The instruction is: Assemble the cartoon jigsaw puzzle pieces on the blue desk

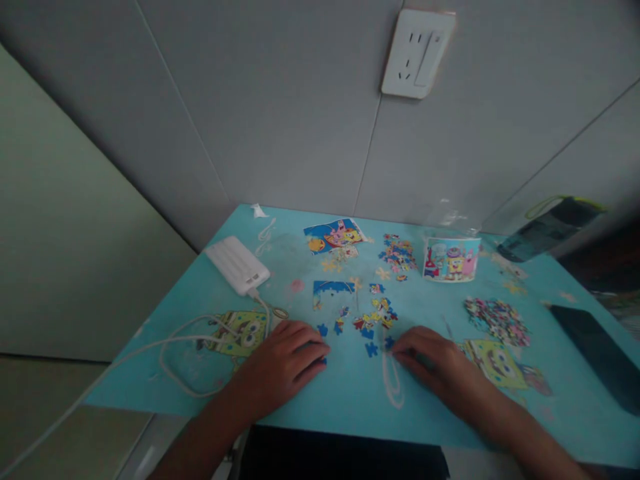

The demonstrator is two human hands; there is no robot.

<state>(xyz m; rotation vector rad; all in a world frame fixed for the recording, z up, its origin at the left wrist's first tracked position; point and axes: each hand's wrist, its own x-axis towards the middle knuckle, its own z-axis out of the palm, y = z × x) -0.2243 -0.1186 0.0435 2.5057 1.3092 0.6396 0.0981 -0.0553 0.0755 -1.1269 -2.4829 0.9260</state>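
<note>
On the turquoise table [350, 400], both hands lie palm down among loose jigsaw pieces [373, 323]. Left hand [287, 363] rests flat, fingers loosely together, its grip holding nothing visible. Right hand [433, 363] has its fingertips touching a blue piece [389, 343]; whether that grip pinches it cannot be told. A white power bank [237, 265] sits well to the left.

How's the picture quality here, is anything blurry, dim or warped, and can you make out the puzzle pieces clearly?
Head view: dim, flat light with a soft overall blur; the loose puzzle pieces between the left hand and right hand show only as coloured blobs. Straight wall seams splay outward, wide-angle distortion; the dark objects at the right edge smear. No harsh glare on the blue table.
</note>
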